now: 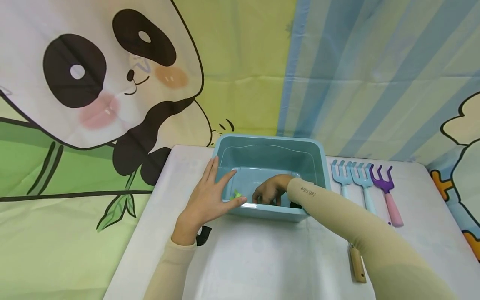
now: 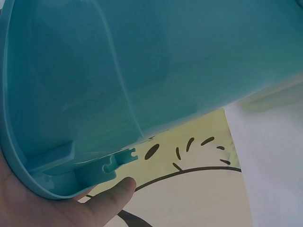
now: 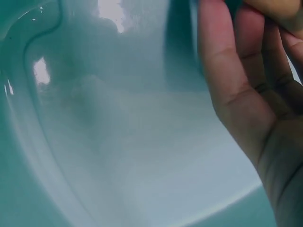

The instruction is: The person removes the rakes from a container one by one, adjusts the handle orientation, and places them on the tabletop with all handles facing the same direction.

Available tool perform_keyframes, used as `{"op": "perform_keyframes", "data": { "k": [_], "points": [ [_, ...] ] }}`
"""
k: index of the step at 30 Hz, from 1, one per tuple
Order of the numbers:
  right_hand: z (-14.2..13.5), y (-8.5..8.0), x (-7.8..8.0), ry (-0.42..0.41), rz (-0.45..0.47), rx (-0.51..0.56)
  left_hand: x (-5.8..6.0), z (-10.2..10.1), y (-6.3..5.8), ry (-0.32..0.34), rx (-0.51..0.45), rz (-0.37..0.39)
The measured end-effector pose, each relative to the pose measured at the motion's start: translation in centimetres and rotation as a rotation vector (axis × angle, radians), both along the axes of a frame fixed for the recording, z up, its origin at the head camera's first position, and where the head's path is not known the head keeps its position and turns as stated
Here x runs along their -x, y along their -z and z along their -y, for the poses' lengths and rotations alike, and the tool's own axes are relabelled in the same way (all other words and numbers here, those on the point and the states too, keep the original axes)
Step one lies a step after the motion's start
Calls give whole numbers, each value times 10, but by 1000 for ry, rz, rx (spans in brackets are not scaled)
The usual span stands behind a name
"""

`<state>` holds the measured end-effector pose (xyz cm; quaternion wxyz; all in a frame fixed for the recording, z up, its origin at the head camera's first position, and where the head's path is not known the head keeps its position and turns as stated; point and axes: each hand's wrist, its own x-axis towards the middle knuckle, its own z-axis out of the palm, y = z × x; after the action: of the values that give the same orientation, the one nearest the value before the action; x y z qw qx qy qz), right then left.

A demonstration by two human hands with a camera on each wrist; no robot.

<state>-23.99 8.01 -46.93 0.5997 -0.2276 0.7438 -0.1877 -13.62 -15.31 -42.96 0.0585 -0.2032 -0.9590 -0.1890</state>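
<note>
A blue plastic bin (image 1: 270, 141) stands on the white table, tilted in the left wrist view by the camera's angle. My left hand (image 1: 210, 196) spreads its straight fingers over the bin's left rim, the thumb lying across the front rim. In the left wrist view the left hand (image 2: 90, 208) sits against the bin's rim (image 2: 35, 189). My right hand (image 1: 271, 191) reaches down inside, close over the bin floor (image 1: 243, 177). Its bent fingers (image 3: 227, 61) are partly hidden, and I cannot tell whether they hold something. A small bright green thing (image 1: 235, 194) lies by the bin's front wall.
Right of the bin lie two light blue hand forks (image 1: 342, 174) and a purple one (image 1: 383, 181) with a pink handle (image 1: 394, 210). A wooden handle (image 1: 357, 266) shows beside the right sleeve (image 1: 360, 229). Behind the table hangs a panda-printed curtain (image 1: 240, 62).
</note>
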Motion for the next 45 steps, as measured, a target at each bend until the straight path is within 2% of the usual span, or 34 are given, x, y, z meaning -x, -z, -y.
{"op": "perform_keyframes", "data": {
  "k": [10, 17, 23, 31, 38, 45],
  "points": [
    [-4, -14, 6, 25, -1, -26, 1, -1, -3, 0, -16, -2],
    [-10, -26, 17, 111, 29, 13, 1, -2, -4, -2, -10, 23],
    [-21, -53, 26, 146, 26, 30, 1, -1, -4, -9, -15, 28],
    [-57, -94, 34, 169, 17, 99, 3, -2, -4, -10, -17, 16],
    [-93, -128, 26, 184, -3, 176, 5, -2, -3, -11, -10, 30],
    [-124, -152, -4, 265, -24, 261, 3, -2, -2, -11, -19, 48]
  ]
}}
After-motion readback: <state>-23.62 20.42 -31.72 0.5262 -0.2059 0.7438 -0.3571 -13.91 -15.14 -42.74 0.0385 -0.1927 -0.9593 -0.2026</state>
